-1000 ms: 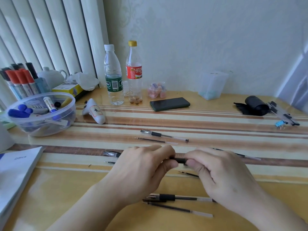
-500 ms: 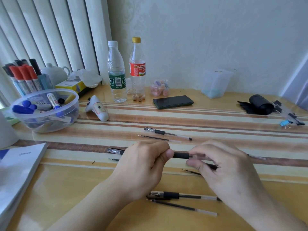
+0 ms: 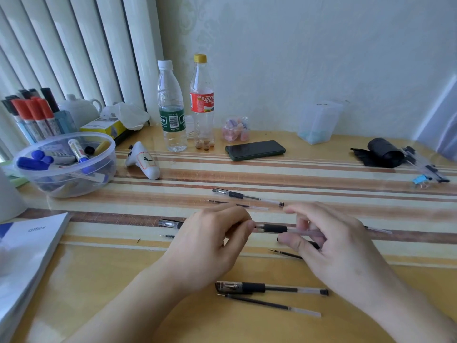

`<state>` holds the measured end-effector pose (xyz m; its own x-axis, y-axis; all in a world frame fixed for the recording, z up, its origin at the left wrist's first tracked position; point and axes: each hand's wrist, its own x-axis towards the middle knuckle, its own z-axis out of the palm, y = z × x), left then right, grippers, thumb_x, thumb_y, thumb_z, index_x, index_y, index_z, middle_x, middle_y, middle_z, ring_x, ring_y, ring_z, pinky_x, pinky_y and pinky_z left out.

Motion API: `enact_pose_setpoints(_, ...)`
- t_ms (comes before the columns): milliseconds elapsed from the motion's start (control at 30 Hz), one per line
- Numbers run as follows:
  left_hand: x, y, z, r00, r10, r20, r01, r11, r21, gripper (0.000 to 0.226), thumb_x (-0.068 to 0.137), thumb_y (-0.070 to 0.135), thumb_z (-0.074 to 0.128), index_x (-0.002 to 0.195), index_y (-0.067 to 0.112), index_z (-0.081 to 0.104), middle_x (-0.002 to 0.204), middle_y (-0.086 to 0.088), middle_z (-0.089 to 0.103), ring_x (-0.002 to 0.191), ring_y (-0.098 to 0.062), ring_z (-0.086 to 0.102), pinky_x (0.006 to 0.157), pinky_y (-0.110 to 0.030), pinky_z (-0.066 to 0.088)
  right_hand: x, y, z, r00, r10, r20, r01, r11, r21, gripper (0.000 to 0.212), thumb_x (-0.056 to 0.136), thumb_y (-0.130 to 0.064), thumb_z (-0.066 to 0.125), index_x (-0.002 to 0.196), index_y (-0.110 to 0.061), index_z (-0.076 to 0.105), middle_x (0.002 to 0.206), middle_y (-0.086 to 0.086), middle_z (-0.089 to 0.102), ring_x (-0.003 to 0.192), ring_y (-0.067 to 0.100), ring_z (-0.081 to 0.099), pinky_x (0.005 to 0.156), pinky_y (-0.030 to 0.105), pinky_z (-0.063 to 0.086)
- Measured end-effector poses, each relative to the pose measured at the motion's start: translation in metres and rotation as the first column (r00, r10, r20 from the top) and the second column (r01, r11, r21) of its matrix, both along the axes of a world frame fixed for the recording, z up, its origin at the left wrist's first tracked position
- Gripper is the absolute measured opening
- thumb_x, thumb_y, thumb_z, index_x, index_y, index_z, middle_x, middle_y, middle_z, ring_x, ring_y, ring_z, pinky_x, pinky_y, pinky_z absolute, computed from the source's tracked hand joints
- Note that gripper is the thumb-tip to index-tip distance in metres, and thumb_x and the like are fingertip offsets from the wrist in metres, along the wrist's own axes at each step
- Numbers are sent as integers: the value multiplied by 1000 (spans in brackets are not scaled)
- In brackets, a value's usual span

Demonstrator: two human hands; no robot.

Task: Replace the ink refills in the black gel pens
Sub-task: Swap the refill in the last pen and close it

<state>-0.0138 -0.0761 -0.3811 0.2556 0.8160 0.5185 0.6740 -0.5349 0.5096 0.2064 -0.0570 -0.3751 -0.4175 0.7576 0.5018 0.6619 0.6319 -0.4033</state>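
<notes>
Unscrewing a black gel pen [image 3: 274, 229] over the desk [image 3: 123, 280]: my left hand [image 3: 210, 246] pinches its tip end, my right hand [image 3: 329, 241] grips the clear barrel. Next I'd guess: pull apart, slide the refill out. Loose refill [image 3: 272, 304] and another pen [image 3: 269, 287] lie just below, easily knocked; phone [image 3: 254, 150] well clear.

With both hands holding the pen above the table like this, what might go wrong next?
1. Loose refills lie near the pens; old and new ones may get mixed up.
2. A thin refill lies just under the right hand; the hand could knock or roll it.
3. The left hand pinches the pen beside its black rubber section; small parts might slip out and fall.
</notes>
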Motion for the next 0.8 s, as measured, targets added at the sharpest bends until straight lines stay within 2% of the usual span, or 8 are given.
enact_pose_setpoints(133,-11,5,4,998,43,40,-43,999,-7,20,93,18,53,74,20,58,62,11,50,56,-9,46,51,-18,34,16,6,8,992,-50,112,54,998,-38,30,79,-48,64,102,-30,69,88,-25,58,75,-2,59,61,21,50)
enact_pose_setpoints(233,-28,11,8,985,129,111,-127,991,-30,22,95,14,55,74,19,59,57,12,48,52,-7,44,49,-11,30,45,19,17,941,-238,242,274,954,-124,26,74,-45,73,99,-39,68,58,-26,57,53,-2,55,51,23,49)
enact_pose_setpoints(300,-32,12,9,980,145,135,-142,989,-32,22,94,12,55,74,18,59,58,13,48,52,-7,44,49,-12,30,60,24,19,935,-321,148,343,926,-158,21,73,-42,76,93,-36,72,55,-17,61,49,4,58,49,22,50)
enact_pose_setpoints(433,-18,8,5,993,69,95,-70,998,4,23,95,22,52,73,25,55,60,12,47,54,-9,43,50,-15,32,45,12,23,985,-122,-126,108,987,-117,22,76,-27,76,95,-37,72,77,-16,73,43,-2,58,40,4,39)
enact_pose_setpoints(500,-13,7,3,996,32,87,-33,999,12,23,95,24,51,73,26,53,62,12,47,55,-10,43,50,-16,32,31,5,19,981,44,-188,-79,980,-183,21,78,-31,71,98,-37,74,86,-19,74,55,8,68,48,25,57)
enact_pose_setpoints(567,-10,6,1,997,10,74,-12,1000,22,22,96,27,50,74,27,53,64,11,50,57,-10,46,51,-18,34,26,6,14,987,90,-133,-109,984,-144,15,78,-34,67,89,-31,77,81,-18,73,72,11,71,60,35,59)
enact_pose_setpoints(700,-9,6,-1,999,14,36,-16,999,41,22,96,34,50,77,28,56,64,14,52,59,-8,50,50,-19,37,34,14,14,1000,12,11,-10,991,-131,21,75,-23,66,76,-43,72,79,-23,70,67,-4,64,54,8,45)
enact_pose_setpoints(800,-13,8,-1,993,99,65,-103,993,59,21,95,35,52,74,30,54,57,14,47,54,-11,47,47,-25,39,62,30,12,972,-217,90,227,967,-117,14,75,-37,60,71,-50,64,75,-32,67,57,-9,57,46,9,42)
